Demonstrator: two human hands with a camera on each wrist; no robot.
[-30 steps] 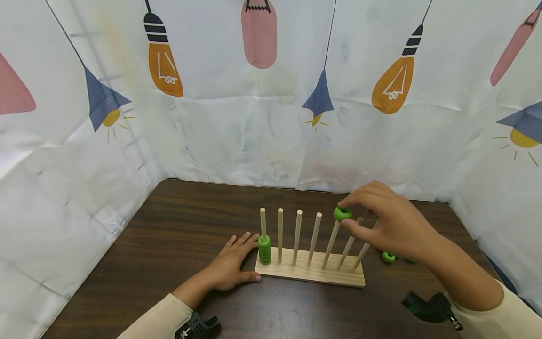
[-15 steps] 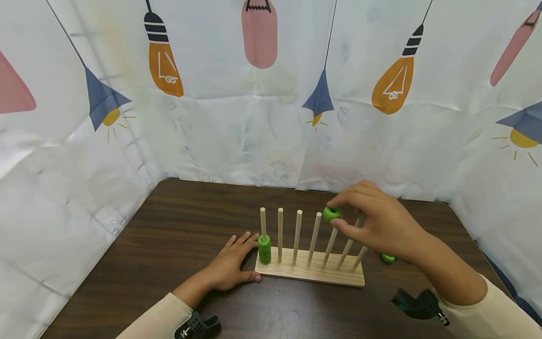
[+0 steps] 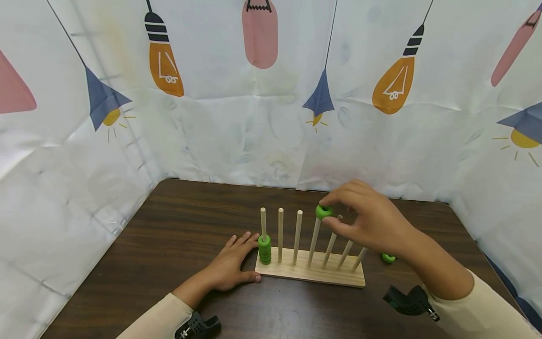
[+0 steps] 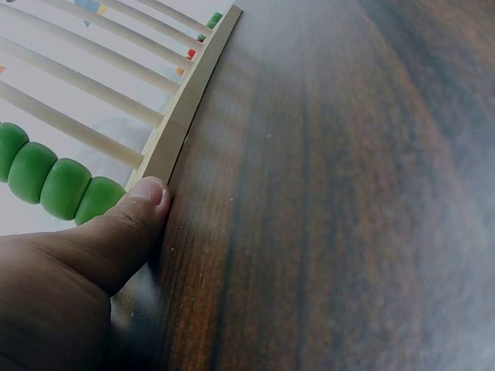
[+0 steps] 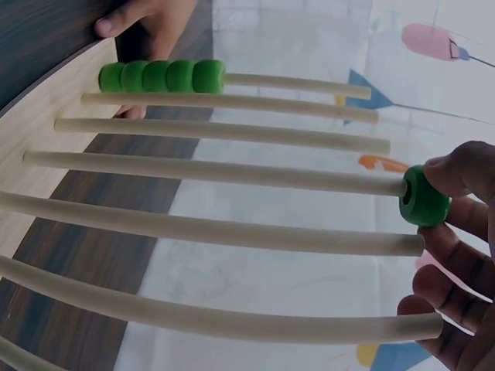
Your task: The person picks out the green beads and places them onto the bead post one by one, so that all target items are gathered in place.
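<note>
My right hand (image 3: 372, 221) pinches a green bead (image 3: 324, 212) between thumb and fingers. The bead is at the top of the middle peg (image 5: 216, 171) of a wooden peg stand (image 3: 309, 274). In the right wrist view its hole faces the peg tip; whether the peg has entered it, I cannot tell. Several green beads (image 3: 264, 250) are stacked on the leftmost peg; the other pegs are bare. Beside the stand's left end, my left hand (image 3: 228, 266) lies on the table with fingers spread. Its thumb (image 4: 135, 205) touches the front corner of the base.
A loose green bead (image 3: 387, 258) lies on the brown table (image 3: 190, 212) right of the stand, partly behind my right arm. Red, orange and green pieces show past the stand's far end in the left wrist view. A printed white cloth (image 3: 237, 136) hangs behind the table.
My right hand has carried the green bead leftward over the peg tops, from the fifth peg to the middle one. The left hand and the stand have stayed in place.
</note>
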